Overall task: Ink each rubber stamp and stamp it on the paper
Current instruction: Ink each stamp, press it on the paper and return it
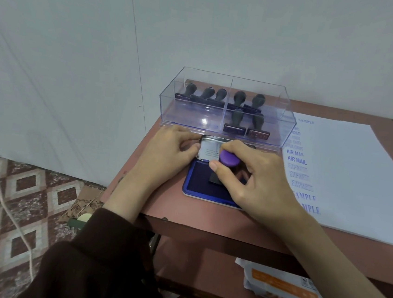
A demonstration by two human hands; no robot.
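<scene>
On ink pad [197, 180]: stamp [229, 158] standing base-down, right hand [254, 184] pinching its purple top. Left hand [166, 150], just beside, pinches pad's lid [209, 147]. Likely light, rigid; top seems best hold.

Head-worn camera looks forward and down, close over the table [160, 208] against the wall [203, 28].

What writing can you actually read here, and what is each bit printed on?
"SAMPLE": small heading on the paper.
"AIR MAIL": blue print there, fainter copy above.
"AMPLE", "MPLE": lowest prints, starts hidden by the right hand.
Too blurred: other prints, ink pad lid, orange packet.
</scene>
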